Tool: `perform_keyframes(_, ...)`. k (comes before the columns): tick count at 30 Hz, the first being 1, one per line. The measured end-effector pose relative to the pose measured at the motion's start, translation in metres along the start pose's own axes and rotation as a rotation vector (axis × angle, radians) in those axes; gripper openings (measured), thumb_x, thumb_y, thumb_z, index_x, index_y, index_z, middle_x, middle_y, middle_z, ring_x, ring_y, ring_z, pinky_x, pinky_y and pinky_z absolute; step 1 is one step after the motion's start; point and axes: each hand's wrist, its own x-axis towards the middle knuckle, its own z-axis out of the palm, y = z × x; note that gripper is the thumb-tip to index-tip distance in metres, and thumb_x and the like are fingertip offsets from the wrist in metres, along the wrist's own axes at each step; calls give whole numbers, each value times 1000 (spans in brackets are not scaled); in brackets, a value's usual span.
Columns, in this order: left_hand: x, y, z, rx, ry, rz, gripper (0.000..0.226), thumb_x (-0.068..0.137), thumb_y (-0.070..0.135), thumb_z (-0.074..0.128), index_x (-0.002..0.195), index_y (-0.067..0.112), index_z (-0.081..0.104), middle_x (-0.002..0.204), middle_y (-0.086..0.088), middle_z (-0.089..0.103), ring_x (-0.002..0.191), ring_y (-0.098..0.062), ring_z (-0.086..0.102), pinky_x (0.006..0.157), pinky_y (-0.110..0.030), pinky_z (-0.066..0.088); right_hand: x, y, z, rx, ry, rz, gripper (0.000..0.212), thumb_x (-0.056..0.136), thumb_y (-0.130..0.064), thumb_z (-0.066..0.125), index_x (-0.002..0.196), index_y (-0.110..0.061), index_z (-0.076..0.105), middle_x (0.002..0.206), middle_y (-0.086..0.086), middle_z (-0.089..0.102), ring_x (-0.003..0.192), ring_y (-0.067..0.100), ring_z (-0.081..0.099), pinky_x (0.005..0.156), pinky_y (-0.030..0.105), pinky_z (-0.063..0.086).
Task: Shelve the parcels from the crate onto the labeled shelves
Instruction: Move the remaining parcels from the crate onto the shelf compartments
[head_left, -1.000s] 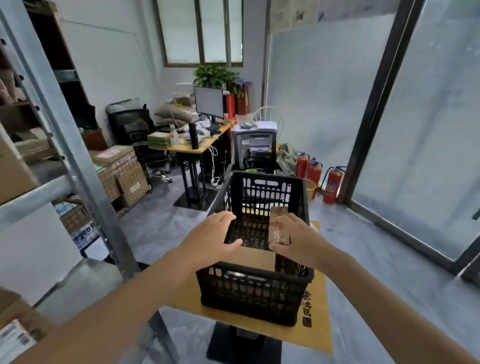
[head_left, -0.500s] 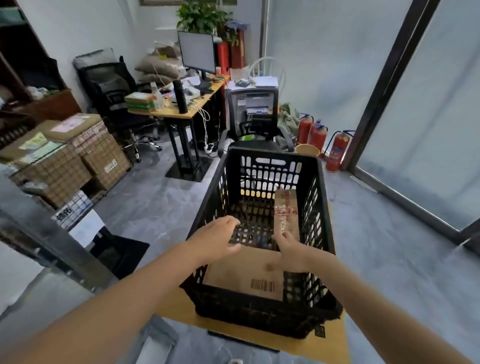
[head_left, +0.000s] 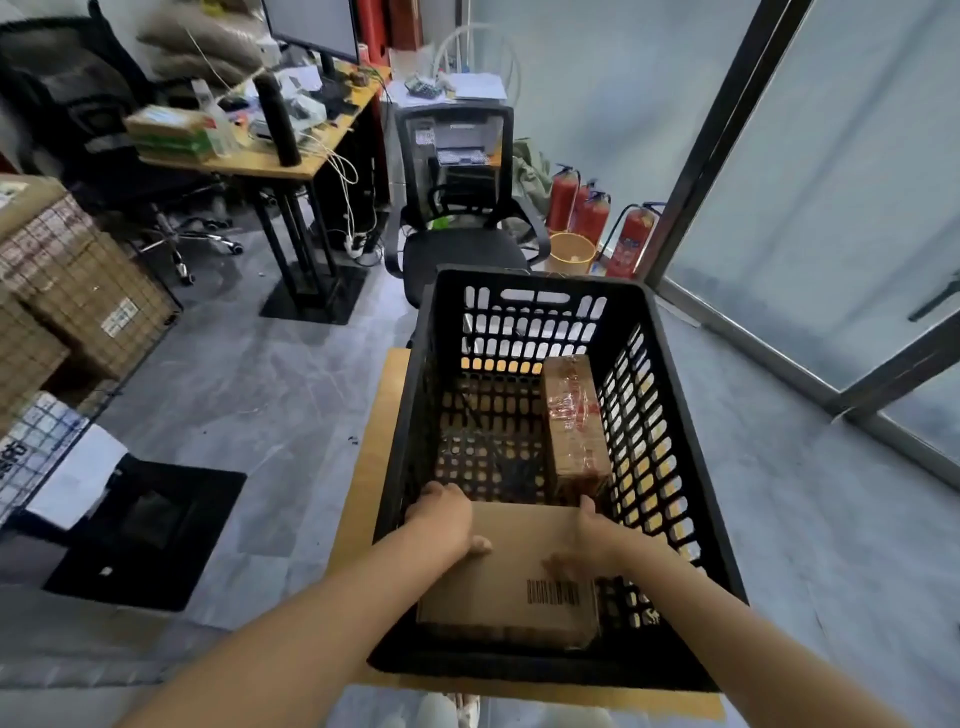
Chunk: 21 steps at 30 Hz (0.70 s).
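The flat parcel (head_left: 519, 582), a plain cardboard box with a barcode on its top face, lies in the near end of the black crate (head_left: 535, 278), and both hands are on its far corners. The left hand (head_left: 441, 519) grips the far left corner, thumb on the top face and fingers curled over the edge. The right hand (head_left: 597, 535) takes the far right corner in much the same way, though blur makes its fingers harder to read. This looks like the pick-up step: the box is gripped but lies low in the crate. The next move calls for a level lift straight up past the crate walls, then a turn toward the shelves, which are out of sight here. A second, taped parcel (head_left: 574, 415) waits just beyond the right hand against the right wall, so at least two parcels are left to shelve. The crate sits on a yellowish surface (head_left: 379, 431) that shows below and to the left of the left hand. Farther beyond the hands stand an office chair (head_left: 457, 249), a yellow bucket (head_left: 571, 252) and red fire extinguishers (head_left: 582, 208). Stacked cartons (head_left: 88, 296) sit far off to the left, and a frosted glass door (head_left: 831, 156) runs along the right above a grey floor (head_left: 260, 389).
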Motion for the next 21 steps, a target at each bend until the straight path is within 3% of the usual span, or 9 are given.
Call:
perform_keyframes(2,4,2,4,-66,-25,-48,102,78,59,68,148,5,18,147,-19,28,124,-35,47,97,-41,45,6,4,6,114,19,22,89,88,-39,70,151,-3,19,141,16,49,125,29,54,102,36,48)
perform_keyframes(4,6,4,7,-103,-60,-84,109,77,61,68,149,3,11,149,-19,24,127,-35,44,99,-41,44,7,6,8,284,-55,61,57,90,-40,67,135,-12,48,111,3,64,96,18,65,73,29,57)
perform_keyframes(6,6,9,5,-116,-94,-105,111,76,63,66,150,2,11,147,-20,21,128,-36,41,99,-40,43,3,4,7,461,-104,110,51,90,-42,66,133,-18,50,108,2,62,93,19,63,64,32,52)
perform_keyframes(9,-3,17,0,-187,-69,-110,103,78,62,65,148,3,20,140,-18,23,120,-32,46,93,-35,46,-2,1,-2,536,-87,127,66,86,-43,68,140,-16,40,128,10,52,104,27,60,65,37,54)
perform_keyframes(13,-21,10,-31,-335,42,-54,83,86,61,55,144,6,32,145,-17,21,93,-23,50,74,-30,43,-21,-3,-35,692,-47,49,70,88,-49,65,139,-13,36,123,10,52,102,27,62,71,38,59)
perform_keyframes(16,-33,5,-64,-460,96,-5,74,90,62,46,137,6,41,144,-17,34,108,-29,55,85,-33,50,-36,-5,-65,736,28,14,82,90,-57,55,149,-12,20,127,12,50,107,28,57,73,39,56)
perform_keyframes(18,-45,7,-86,-563,181,30,56,91,57,46,111,6,54,128,-14,49,101,-30,61,86,-40,55,-44,-7,-83,696,143,-18,83,91,-60,49,150,-11,19,139,14,43,119,31,51,91,48,53)
perform_keyframes(20,-54,10,-106,-640,287,64,41,91,50,50,82,10,51,105,-9,56,87,-30,65,81,-43,58,-53,-10,-101,692,252,-70,82,91,-64,44,150,-11,28,147,14,37,130,34,44,104,53,45)
perform_keyframes(21,-57,11,-115,-682,334,70,39,90,46,52,78,10,50,99,-10,57,84,-31,66,79,-44,59,-57,-11,-109,719,298,-108,80,91,-66,42,149,-11,34,147,14,39,131,35,43,106,54,42)
